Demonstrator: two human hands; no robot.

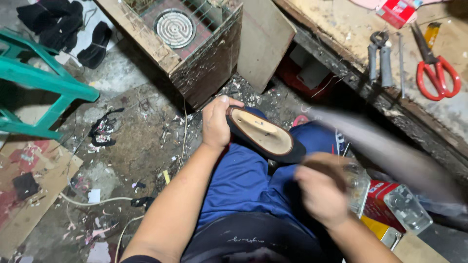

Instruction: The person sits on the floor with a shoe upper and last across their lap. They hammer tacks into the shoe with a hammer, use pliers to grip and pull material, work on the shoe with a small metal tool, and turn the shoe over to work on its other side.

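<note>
My left hand (217, 124) grips the heel end of a black shoe (265, 136) turned sole side up, its tan insole board showing, resting over my blue-clad knee (243, 175). My right hand (319, 190) is blurred with motion and holds a long grey tool (390, 151), itself a blur, that stretches up and to the right beside the shoe. What kind of tool it is cannot be made out.
A wooden box with a round coil heater (174, 27) stands ahead. The workbench (351, 44) at right carries red scissors (436, 68) and pincers (379, 56). A green stool (39, 83) is at left, cardboard (29, 190) and scraps on the floor, tins (395, 204) by my right leg.
</note>
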